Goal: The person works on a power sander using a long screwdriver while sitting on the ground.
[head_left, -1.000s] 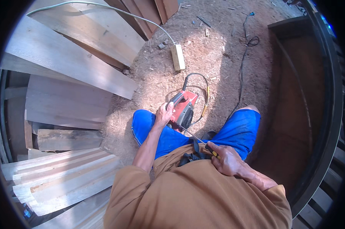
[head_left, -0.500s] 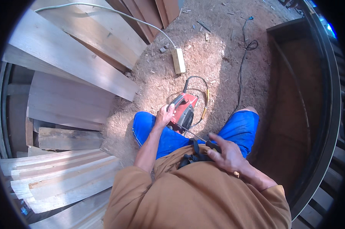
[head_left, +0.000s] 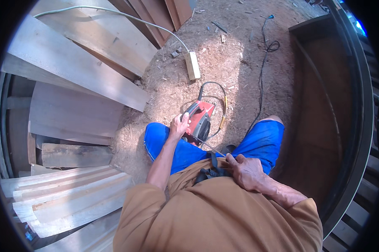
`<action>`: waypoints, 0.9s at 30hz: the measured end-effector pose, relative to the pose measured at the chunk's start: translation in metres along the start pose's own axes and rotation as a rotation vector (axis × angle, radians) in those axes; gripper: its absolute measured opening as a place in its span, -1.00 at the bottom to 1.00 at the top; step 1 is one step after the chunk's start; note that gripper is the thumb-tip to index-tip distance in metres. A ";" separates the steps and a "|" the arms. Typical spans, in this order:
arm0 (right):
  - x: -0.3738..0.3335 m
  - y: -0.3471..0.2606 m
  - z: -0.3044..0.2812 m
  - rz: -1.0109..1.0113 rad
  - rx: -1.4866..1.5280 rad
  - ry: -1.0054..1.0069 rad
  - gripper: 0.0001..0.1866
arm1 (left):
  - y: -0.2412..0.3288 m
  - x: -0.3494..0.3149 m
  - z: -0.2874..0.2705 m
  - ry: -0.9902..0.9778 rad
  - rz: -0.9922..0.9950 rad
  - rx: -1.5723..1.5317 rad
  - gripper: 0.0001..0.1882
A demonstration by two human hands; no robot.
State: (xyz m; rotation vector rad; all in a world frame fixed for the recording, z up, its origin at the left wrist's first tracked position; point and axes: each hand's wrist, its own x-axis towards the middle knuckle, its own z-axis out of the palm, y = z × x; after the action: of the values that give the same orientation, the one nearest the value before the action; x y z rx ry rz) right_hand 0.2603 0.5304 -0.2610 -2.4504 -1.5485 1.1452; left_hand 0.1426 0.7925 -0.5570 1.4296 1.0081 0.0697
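Note:
A red and black electric planer (head_left: pixel 205 110) lies tilted on the ground between my knees. My left hand (head_left: pixel 179 127) is closed around its black rear handle. In my right hand (head_left: pixel 249 173), near my lap, is a screwdriver (head_left: pixel 211 147). Its thin metal shaft slants up and left to the near side of the planer, where the tip is hard to make out. My curled fingers cover the screwdriver's handle. From the planer's top end a black cord (head_left: pixel 225 98) with a yellow-wrapped stretch loops down its right side.
Planks (head_left: pixel 78 63) and stacked boards (head_left: pixel 80 195) fill the left. A pale block-shaped power strip (head_left: pixel 192 66) on a white cable lies ahead. A dark cord (head_left: pixel 263 71) runs along the ground, strewn with shavings. A large dark wooden frame (head_left: pixel 361 138) stands at the right.
My right hand has turned over and its fingers have curled further round the screwdriver, hiding the handle seen before. My left hand keeps its hold on the planer.

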 end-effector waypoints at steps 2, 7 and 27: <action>0.001 0.005 0.003 -0.073 -0.070 0.067 -0.46 | 0.002 0.002 0.002 0.013 0.030 -0.015 -0.47; 0.011 0.021 -0.008 -0.141 0.177 0.240 -0.39 | -0.004 0.017 -0.002 0.009 0.050 0.010 -0.48; 0.055 0.039 -0.083 -0.365 -0.347 0.141 -0.66 | 0.022 0.035 0.002 0.054 0.035 0.140 -0.43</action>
State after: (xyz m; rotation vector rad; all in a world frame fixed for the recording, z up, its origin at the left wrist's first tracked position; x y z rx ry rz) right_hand 0.3529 0.5826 -0.2466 -2.2220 -2.1796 0.6774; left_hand 0.1770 0.8164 -0.5575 1.5799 1.0490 0.0649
